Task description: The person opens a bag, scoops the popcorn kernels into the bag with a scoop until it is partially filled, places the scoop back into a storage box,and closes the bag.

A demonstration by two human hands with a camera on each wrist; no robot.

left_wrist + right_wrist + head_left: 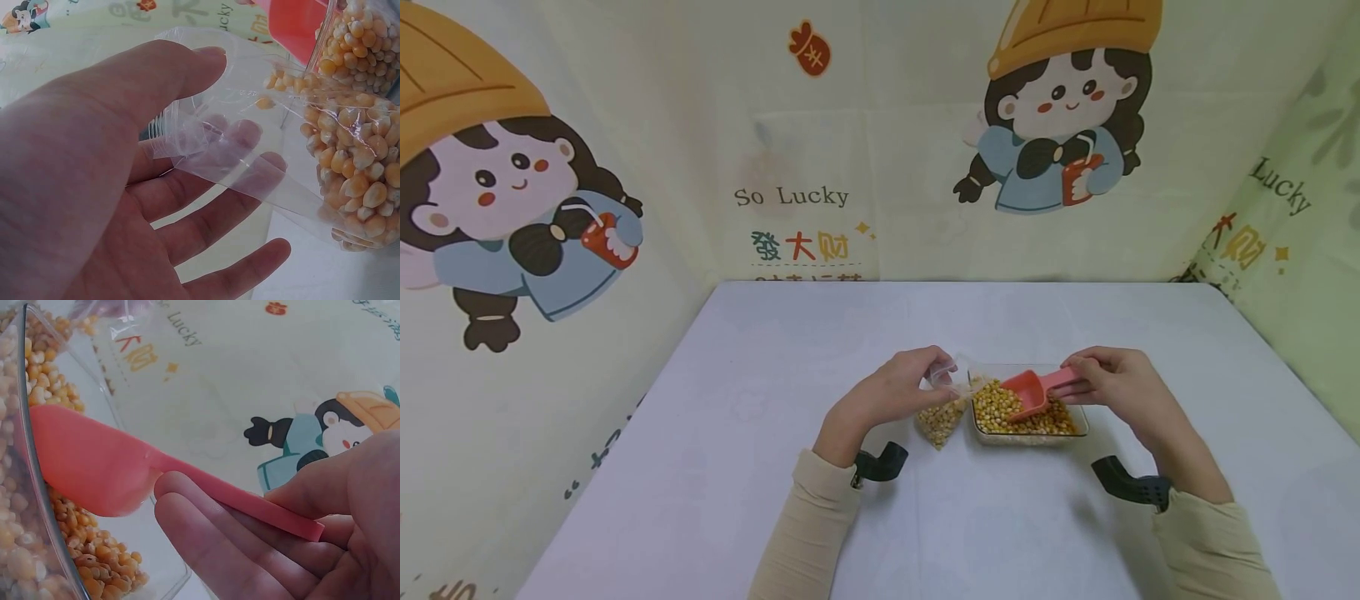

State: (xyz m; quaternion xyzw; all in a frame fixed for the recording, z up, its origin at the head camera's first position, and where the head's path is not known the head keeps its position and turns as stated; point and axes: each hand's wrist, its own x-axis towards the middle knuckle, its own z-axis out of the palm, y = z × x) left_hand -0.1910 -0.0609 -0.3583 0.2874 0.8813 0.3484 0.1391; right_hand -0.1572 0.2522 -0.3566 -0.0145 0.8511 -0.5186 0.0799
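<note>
Holding a small clear plastic bag (pixel 942 410) by its top edge, the left hand (pixel 891 392) sits just left of centre in the head view, thumb and fingers pinching the film so the mouth gapes toward the tray beside it. In the left wrist view the thumb (pixel 156 78) presses one wall of the bag against the fingers (pixel 240 134) behind it, which keeps the opening spread and lets the filled lower part hang down at the right of that frame, heavy with yellow corn kernels (pixel 356 169).

Just right of the bag, touching or nearly so, stands a clear rectangular tray (pixel 1078 421) of the same kernels on the white bench (pixel 760 467). Its closeness means a short path from tray to bag mouth.

The right hand (pixel 1123 387) has its grip closed on the flat handle of a red scoop (pixel 1033 392), thumb on top and fingers beneath, as the right wrist view shows at lower right. The bowl of the scoop (pixel 87 459) tilts down into the tray over the kernels, its open end toward the bag; whether it carries any kernels cannot be told.

Behind the bench hangs a printed cartoon backdrop (pixel 790 196) across the upper frame.
</note>
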